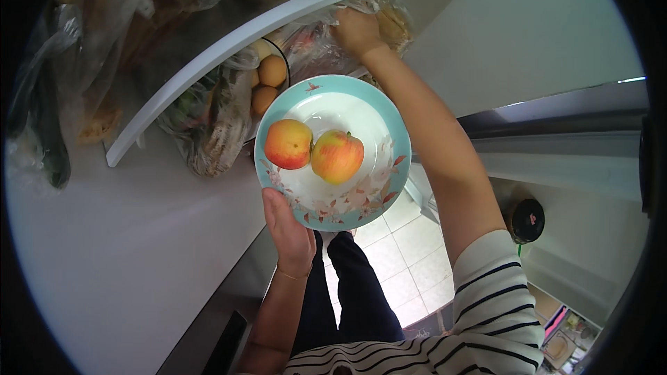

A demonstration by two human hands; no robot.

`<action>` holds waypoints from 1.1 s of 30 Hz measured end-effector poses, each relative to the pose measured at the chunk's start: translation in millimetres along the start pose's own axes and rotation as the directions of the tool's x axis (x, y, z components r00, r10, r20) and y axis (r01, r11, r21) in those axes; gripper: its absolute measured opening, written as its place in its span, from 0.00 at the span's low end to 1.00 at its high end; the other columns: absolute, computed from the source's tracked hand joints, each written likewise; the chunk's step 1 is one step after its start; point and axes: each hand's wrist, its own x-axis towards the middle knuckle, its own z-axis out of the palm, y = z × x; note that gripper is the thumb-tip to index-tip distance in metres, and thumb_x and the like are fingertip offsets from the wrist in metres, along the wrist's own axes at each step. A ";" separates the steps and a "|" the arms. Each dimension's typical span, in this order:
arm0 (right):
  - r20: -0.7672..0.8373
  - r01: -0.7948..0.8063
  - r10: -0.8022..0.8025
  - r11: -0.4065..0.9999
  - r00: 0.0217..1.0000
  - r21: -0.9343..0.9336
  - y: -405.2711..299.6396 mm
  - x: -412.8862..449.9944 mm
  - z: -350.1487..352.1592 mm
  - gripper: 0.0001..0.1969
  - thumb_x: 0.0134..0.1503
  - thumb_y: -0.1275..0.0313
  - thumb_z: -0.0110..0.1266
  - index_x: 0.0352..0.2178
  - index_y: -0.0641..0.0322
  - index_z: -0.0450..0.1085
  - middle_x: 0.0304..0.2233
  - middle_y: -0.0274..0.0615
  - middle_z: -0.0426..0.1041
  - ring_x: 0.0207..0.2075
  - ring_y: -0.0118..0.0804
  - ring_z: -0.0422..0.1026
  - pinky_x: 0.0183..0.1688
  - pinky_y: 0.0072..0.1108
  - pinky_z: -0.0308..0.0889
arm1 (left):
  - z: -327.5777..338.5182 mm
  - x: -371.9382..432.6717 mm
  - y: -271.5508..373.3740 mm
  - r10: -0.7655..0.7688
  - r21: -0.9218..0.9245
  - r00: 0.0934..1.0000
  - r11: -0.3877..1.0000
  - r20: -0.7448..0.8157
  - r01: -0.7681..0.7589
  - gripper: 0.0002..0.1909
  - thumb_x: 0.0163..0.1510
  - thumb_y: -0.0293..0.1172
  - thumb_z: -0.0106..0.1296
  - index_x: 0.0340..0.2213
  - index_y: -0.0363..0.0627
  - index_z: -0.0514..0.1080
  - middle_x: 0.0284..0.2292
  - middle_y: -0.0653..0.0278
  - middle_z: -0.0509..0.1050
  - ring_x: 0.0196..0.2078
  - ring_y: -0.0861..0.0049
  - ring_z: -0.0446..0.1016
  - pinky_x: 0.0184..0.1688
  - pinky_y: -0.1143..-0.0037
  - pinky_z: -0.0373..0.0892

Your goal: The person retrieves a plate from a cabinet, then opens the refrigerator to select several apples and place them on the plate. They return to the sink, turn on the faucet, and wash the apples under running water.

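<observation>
My left hand (292, 234) holds a white plate with a turquoise floral rim (393, 120), its thumb lying over the rim. Two red-and-yellow apples, one on the left (288, 144) and one on the right (337, 157), rest side by side on it. My right hand (357, 30) reaches into an open refrigerator, under the white front edge of a shelf (292, 15). Its fingers are partly hidden in a clear plastic bag (318, 44), so their grip is unclear. A tan item in plastic (393, 23) lies just beyond that hand.
Left of the plate, several eggs (272, 71) sit in a dark-rimmed bowl beside bagged vegetables (219, 120). Bagged food (104, 36) fills the shelf above, with a cucumber-like vegetable (52, 151) at far left. A black-lidded jar (527, 220) stands in the door at right. Pale floor tiles (406, 250) show below.
</observation>
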 end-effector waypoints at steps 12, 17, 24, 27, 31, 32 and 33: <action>0.238 -0.154 0.079 0.937 0.968 0.315 13.7 0.3 -3.7 0.13 0.47 0.66 0.51 0.29 0.65 0.74 0.34 0.56 0.74 0.37 0.52 0.74 0.42 0.35 0.68 | -6.0 0.3 0.1 -0.022 0.091 1.000 0.996 -0.020 0.024 0.29 0.64 0.49 0.28 0.57 0.40 0.51 0.55 0.60 0.59 0.56 0.72 0.62 0.57 0.71 0.61; 0.423 -0.187 -0.035 0.862 0.905 0.472 32.0 -15.4 -11.0 0.14 0.49 0.68 0.49 0.33 0.67 0.72 0.37 0.58 0.72 0.40 0.52 0.72 0.43 0.33 0.66 | -2.6 -1.0 2.4 -0.049 0.070 0.999 0.996 0.011 0.048 0.28 0.64 0.49 0.28 0.57 0.40 0.52 0.55 0.60 0.60 0.57 0.73 0.61 0.57 0.71 0.60; 0.398 -0.201 0.015 0.881 0.917 0.428 14.5 -33.1 -33.5 0.12 0.46 0.76 0.52 0.35 0.65 0.68 0.34 0.53 0.73 0.35 0.45 0.72 0.39 0.28 0.65 | 5.2 -4.5 2.7 -0.091 0.077 0.996 0.993 0.026 0.088 0.28 0.64 0.49 0.28 0.56 0.40 0.52 0.55 0.60 0.60 0.56 0.73 0.62 0.57 0.71 0.60; 0.213 -0.148 0.022 0.787 0.977 0.599 29.4 -55.9 -36.7 0.16 0.46 0.77 0.53 0.40 0.66 0.69 0.36 0.52 0.73 0.36 0.43 0.72 0.41 0.27 0.66 | 8.2 -4.5 -2.2 -0.106 0.112 0.994 0.988 0.033 0.102 0.28 0.64 0.49 0.28 0.56 0.39 0.52 0.54 0.60 0.61 0.56 0.73 0.62 0.57 0.72 0.60; 0.230 -0.108 -0.073 0.722 0.970 0.684 28.0 -71.4 -76.1 0.21 0.47 0.77 0.54 0.46 0.68 0.67 0.37 0.50 0.73 0.37 0.38 0.72 0.43 0.24 0.66 | 11.8 -7.1 -5.9 -0.102 0.166 0.994 0.981 0.030 0.095 0.28 0.64 0.49 0.28 0.56 0.39 0.53 0.54 0.59 0.61 0.56 0.73 0.62 0.57 0.72 0.60; 0.220 -0.094 -0.100 0.682 0.970 0.725 29.0 -74.3 -81.3 0.22 0.47 0.76 0.55 0.46 0.69 0.66 0.37 0.49 0.73 0.37 0.36 0.72 0.43 0.23 0.66 | 14.7 -7.7 -6.0 -0.107 0.164 0.994 0.981 0.028 0.101 0.28 0.64 0.49 0.28 0.56 0.39 0.53 0.54 0.59 0.61 0.56 0.73 0.62 0.57 0.72 0.60; 0.209 -0.082 -0.124 0.642 0.970 0.762 30.8 -78.2 -84.7 0.23 0.47 0.75 0.56 0.47 0.70 0.66 0.37 0.48 0.73 0.37 0.35 0.72 0.44 0.22 0.66 | 18.3 -8.3 -6.9 -0.114 0.162 0.993 0.981 0.029 0.108 0.28 0.64 0.49 0.28 0.56 0.39 0.53 0.54 0.59 0.61 0.55 0.73 0.62 0.57 0.73 0.60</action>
